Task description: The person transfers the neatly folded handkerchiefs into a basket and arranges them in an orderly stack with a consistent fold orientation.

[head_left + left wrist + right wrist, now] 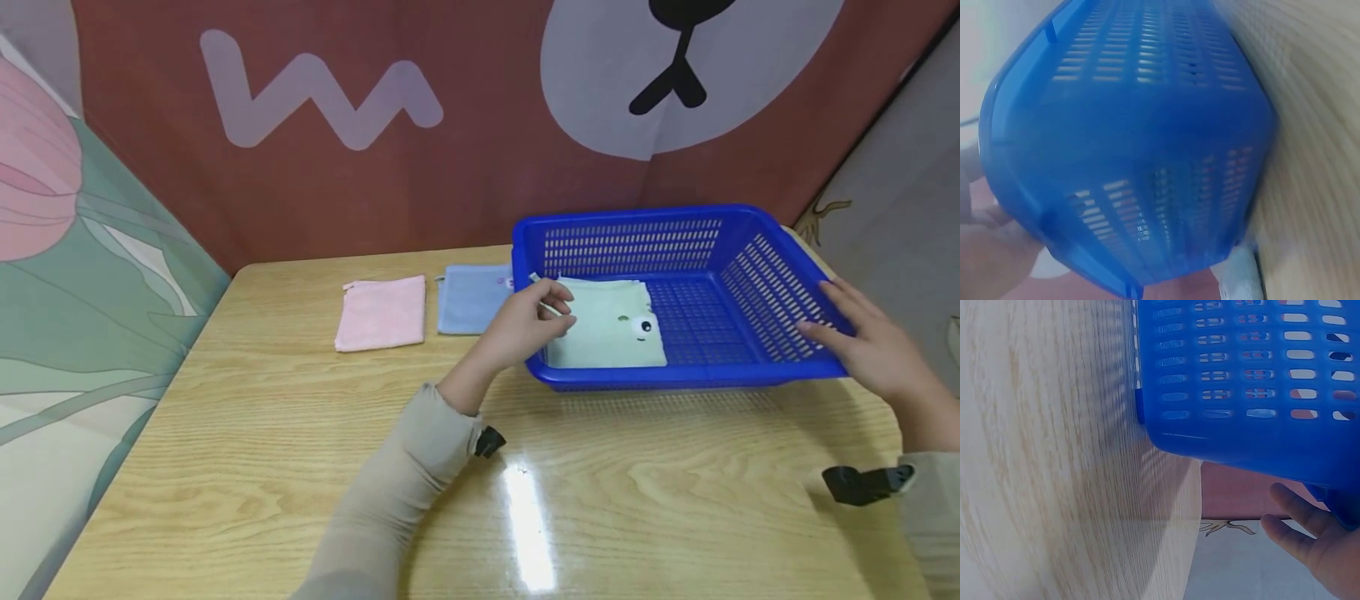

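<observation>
In the head view, a pale green cloth (607, 325) with an eye design lies in the left part of a blue basket (693, 377). Over the basket's left rim reaches my left hand (521, 325), its fingers loosely bent beside the cloth, a gap between thumb and fingertips. My right hand (881, 350) grips the basket's right rim, thumb on the inner side. The left wrist view has the left hand (997, 250) beside the basket wall (1129, 125). In the right wrist view, two fingers of the right hand (1335, 556) extend below the basket (1241, 437).
A pink cloth (382, 313) and a blue cloth (472, 304) lie flat on the wooden table (300, 450), left of the basket; the basket's rim partly covers the blue one. Behind the table hangs a reddish-brown printed backdrop (337, 192).
</observation>
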A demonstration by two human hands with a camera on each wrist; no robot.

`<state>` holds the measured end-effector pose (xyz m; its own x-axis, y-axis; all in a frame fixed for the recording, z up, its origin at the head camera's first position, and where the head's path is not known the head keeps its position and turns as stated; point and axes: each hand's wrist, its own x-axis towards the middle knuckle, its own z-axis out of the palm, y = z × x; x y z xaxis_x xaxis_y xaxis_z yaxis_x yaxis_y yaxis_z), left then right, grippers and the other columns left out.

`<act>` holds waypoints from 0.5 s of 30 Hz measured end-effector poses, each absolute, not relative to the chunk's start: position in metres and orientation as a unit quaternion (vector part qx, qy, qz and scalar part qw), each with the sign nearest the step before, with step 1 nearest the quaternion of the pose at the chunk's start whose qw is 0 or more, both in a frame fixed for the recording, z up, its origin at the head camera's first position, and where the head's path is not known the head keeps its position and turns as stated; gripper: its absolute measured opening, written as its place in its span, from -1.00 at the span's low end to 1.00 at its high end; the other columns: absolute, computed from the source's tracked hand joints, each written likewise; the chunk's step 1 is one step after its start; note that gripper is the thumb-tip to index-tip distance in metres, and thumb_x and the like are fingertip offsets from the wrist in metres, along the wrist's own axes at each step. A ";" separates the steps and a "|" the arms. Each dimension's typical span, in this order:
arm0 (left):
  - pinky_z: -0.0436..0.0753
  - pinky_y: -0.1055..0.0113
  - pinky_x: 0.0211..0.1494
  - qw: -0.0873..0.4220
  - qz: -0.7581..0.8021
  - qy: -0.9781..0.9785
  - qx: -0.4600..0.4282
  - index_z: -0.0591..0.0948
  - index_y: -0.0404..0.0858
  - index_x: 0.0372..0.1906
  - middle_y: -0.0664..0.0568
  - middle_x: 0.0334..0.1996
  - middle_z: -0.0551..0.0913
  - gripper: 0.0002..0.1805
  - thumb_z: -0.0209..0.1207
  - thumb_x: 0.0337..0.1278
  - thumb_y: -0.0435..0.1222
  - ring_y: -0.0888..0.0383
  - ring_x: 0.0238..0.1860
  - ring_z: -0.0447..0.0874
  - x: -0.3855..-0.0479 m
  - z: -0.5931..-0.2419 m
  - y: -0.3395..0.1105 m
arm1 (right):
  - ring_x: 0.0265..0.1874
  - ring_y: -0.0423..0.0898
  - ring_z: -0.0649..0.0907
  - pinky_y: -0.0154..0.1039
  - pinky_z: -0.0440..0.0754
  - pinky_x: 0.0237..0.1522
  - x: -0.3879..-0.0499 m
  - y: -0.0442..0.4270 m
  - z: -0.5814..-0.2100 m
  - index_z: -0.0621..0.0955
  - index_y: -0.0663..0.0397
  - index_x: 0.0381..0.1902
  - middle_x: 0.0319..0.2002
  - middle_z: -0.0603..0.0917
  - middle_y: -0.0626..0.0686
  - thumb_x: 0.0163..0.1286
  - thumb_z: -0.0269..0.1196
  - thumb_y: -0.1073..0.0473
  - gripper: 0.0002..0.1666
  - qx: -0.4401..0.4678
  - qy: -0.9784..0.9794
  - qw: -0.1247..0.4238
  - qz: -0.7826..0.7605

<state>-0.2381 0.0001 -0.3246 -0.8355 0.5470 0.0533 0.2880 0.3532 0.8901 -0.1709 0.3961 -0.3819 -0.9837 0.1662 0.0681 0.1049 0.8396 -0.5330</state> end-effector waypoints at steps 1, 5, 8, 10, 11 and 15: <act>0.52 0.40 -0.33 0.136 0.524 0.799 0.262 0.42 -0.34 -0.08 0.01 -0.30 0.48 -0.70 0.09 0.06 -0.32 0.17 -0.35 0.49 -0.236 -0.322 -0.002 | 0.20 0.24 -0.33 0.37 -0.29 -0.04 -0.177 0.409 -0.394 -0.23 -0.17 0.31 0.31 -0.38 -0.02 0.28 -0.06 -0.09 -0.19 -0.072 -0.958 0.060 0.270; 0.53 0.29 -0.22 0.166 0.581 0.747 0.278 0.39 -0.41 -0.07 -0.09 -0.27 0.47 -0.71 0.05 0.09 -0.38 0.03 -0.29 0.49 -0.237 -0.322 -0.008 | 0.19 0.27 -0.33 0.37 -0.30 -0.04 -0.171 0.396 -0.381 -0.23 -0.05 0.31 0.30 -0.38 0.07 0.30 -0.09 -0.07 -0.20 -0.072 -0.958 0.055 0.270; 0.52 0.24 -0.19 0.181 0.610 0.718 0.282 0.37 -0.45 -0.06 -0.14 -0.27 0.46 -0.72 0.02 0.10 -0.43 -0.07 -0.24 0.47 -0.239 -0.325 -0.012 | 0.18 0.30 -0.32 0.38 -0.30 -0.04 -0.165 0.385 -0.371 -0.23 0.05 0.31 0.30 -0.38 0.11 0.31 -0.08 -0.05 -0.19 -0.075 -0.957 0.047 0.276; 0.52 0.22 -0.17 0.186 0.624 0.706 0.280 0.37 -0.45 -0.07 -0.14 -0.29 0.46 -0.73 0.00 0.11 -0.45 -0.11 -0.21 0.46 -0.239 -0.326 -0.015 | 0.19 0.25 -0.34 0.38 -0.31 -0.05 -0.173 0.406 -0.392 -0.25 -0.12 0.31 0.30 -0.40 -0.01 0.29 -0.06 -0.09 -0.18 -0.076 -0.958 0.057 0.271; 0.51 0.20 -0.16 0.189 0.631 0.700 0.277 0.37 -0.46 -0.07 -0.14 -0.30 0.46 -0.74 -0.01 0.11 -0.46 -0.13 -0.20 0.45 -0.239 -0.326 -0.016 | 0.20 0.23 -0.34 0.39 -0.31 -0.06 -0.178 0.417 -0.402 -0.25 -0.21 0.30 0.30 -0.40 -0.07 0.28 -0.05 -0.12 -0.18 -0.076 -0.958 0.061 0.268; 0.51 0.19 -0.15 0.196 0.651 0.686 0.259 0.35 -0.49 -0.07 -0.13 -0.31 0.44 -0.73 -0.01 0.12 -0.45 -0.20 -0.16 0.43 -0.240 -0.326 -0.022 | 0.21 0.20 -0.34 0.38 -0.31 -0.05 -0.187 0.435 -0.419 -0.25 -0.30 0.29 0.30 -0.39 -0.13 0.26 -0.02 -0.13 -0.16 -0.074 -0.959 0.068 0.266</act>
